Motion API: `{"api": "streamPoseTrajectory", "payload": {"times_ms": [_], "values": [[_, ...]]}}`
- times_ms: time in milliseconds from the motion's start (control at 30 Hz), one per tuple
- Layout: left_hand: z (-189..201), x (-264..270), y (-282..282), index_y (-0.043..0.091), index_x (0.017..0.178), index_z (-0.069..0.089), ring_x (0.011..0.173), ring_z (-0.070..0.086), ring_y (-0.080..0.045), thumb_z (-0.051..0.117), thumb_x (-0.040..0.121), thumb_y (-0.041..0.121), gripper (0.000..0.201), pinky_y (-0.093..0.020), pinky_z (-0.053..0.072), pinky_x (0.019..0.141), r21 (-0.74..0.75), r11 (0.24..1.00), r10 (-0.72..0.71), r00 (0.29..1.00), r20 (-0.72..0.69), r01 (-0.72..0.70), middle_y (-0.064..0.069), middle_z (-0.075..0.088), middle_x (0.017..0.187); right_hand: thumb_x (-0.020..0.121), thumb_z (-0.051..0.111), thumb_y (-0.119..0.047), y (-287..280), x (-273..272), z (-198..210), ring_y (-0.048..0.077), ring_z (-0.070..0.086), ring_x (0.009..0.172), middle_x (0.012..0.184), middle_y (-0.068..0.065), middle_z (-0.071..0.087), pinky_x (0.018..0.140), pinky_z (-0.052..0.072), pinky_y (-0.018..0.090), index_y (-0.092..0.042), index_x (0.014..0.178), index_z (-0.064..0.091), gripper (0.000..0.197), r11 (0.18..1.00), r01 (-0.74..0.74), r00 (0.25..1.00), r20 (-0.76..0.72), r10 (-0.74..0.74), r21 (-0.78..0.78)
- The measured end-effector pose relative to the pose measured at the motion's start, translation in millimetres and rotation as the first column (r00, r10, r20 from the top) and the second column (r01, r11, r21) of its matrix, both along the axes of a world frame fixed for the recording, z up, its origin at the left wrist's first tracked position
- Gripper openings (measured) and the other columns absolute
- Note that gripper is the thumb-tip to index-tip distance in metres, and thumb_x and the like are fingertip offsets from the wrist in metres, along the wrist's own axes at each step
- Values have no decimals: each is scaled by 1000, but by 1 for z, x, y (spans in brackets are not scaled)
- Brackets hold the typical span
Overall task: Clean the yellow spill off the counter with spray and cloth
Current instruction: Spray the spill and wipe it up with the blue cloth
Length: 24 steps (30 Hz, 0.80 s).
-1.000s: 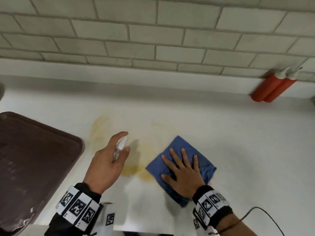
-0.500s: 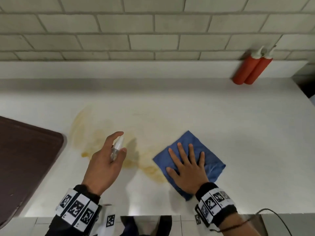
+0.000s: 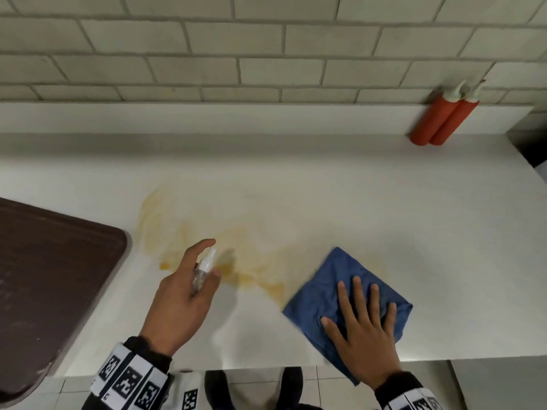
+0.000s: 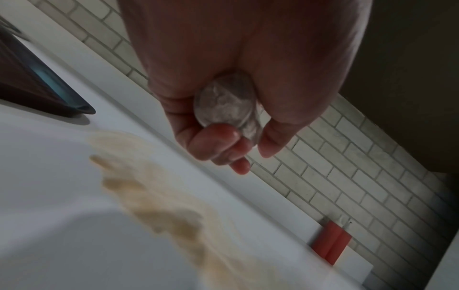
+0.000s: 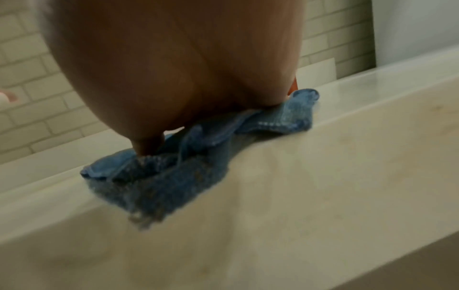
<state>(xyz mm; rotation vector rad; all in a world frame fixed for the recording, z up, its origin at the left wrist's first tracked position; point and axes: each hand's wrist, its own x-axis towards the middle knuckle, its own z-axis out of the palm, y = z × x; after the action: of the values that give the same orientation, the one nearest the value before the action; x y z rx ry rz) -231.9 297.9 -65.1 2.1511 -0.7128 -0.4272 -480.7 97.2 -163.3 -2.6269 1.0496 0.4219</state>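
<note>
A smeared yellow spill point(image 3: 248, 261) spreads across the white counter point(image 3: 384, 208), also seen as tan streaks in the left wrist view as the spill point(image 4: 159, 206). My left hand point(image 3: 189, 285) grips a small clear spray bottle point(image 3: 204, 269) with a white nozzle, held above the spill's left part; the bottle's base point(image 4: 227, 104) shows between curled fingers. My right hand point(image 3: 362, 324) lies flat with spread fingers on a folded blue cloth point(image 3: 325, 288) near the counter's front edge, right of the spill. The cloth point(image 5: 174, 176) bunches under the palm.
A dark brown tray point(image 3: 50, 276) sits at the left, overhanging the front edge. Two red squeeze bottles point(image 3: 444, 119) lean against the tiled wall at the back right. The counter ends at the right near a dark gap point(image 3: 529, 143). Floor tiles show below the front edge.
The right hand has slid the blue cloth to the right and toward the front edge, uncovering more of the spill. The left hand keeps holding the spray bottle over the spill.
</note>
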Motion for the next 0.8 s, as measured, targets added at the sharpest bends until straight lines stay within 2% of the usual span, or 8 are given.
{"api": "streamPoseTrajectory", "payload": {"times_ms": [100,200,267,433,533,633,733,800], "values": [[-2,11,5,48,136,45,52,52,-12,58,99,28,44,-19,42,52,-18,999,-30,999,-32,30,0,50,59,91,11,-74,3,38,-1,41,10,146,162,9,14,110,4,65,-23,154,20,81,998,-47,999,-5,47,-50],[-4,21,7,50,135,45,54,51,-15,58,99,27,45,-25,43,55,-25,997,-71,997,-35,70,-1,46,57,84,1,-76,6,93,3,37,-19,145,161,2,-18,112,-13,63,-30,154,-8,84,996,-77,997,-3,77,-46],[-4,28,10,48,136,45,56,53,-17,59,99,26,45,-22,43,55,-36,995,-94,995,-23,93,-3,47,56,83,1,-76,22,121,3,36,-26,143,158,1,-27,111,-16,63,-30,153,-14,84,996,-94,996,6,94,-2],[-5,46,23,48,137,46,58,54,-20,58,99,30,44,-21,43,55,-50,993,-108,994,-9,108,-8,55,71,91,18,-74,74,105,1,37,9,147,162,3,13,110,5,61,-28,154,21,78,979,-192,978,73,196,-62],[-9,57,32,49,137,46,52,52,-15,58,99,32,43,-22,42,52,-40,992,-124,992,-19,123,-15,54,64,89,19,-79,58,70,0,30,2,149,163,-5,4,114,-1,55,-35,155,9,80,995,-68,995,62,72,-70],[-11,66,34,52,136,44,58,54,-21,57,99,34,43,-32,46,56,-22,991,-132,991,-30,132,-17,56,64,81,2,-84,18,50,-1,26,-14,148,161,-9,-16,116,-10,53,-40,151,-12,84,992,85,996,12,-85,-96],[-8,68,26,51,137,43,61,55,-22,56,100,32,44,-23,43,54,-34,987,-157,987,-35,156,-20,57,67,71,-11,-85,-6,53,1,28,-20,146,159,-6,-25,116,-11,56,-39,150,-19,91,981,186,982,-25,-187,-52],[-5,63,14,50,137,44,62,55,-22,55,100,31,43,-24,44,54,-46,982,-185,982,-34,184,-21,59,70,68,-20,-83,-1,60,3,31,-22,145,157,-4,-27,114,-13,58,-34,150,-19,96,980,199,980,-27,-200,-22]]}}
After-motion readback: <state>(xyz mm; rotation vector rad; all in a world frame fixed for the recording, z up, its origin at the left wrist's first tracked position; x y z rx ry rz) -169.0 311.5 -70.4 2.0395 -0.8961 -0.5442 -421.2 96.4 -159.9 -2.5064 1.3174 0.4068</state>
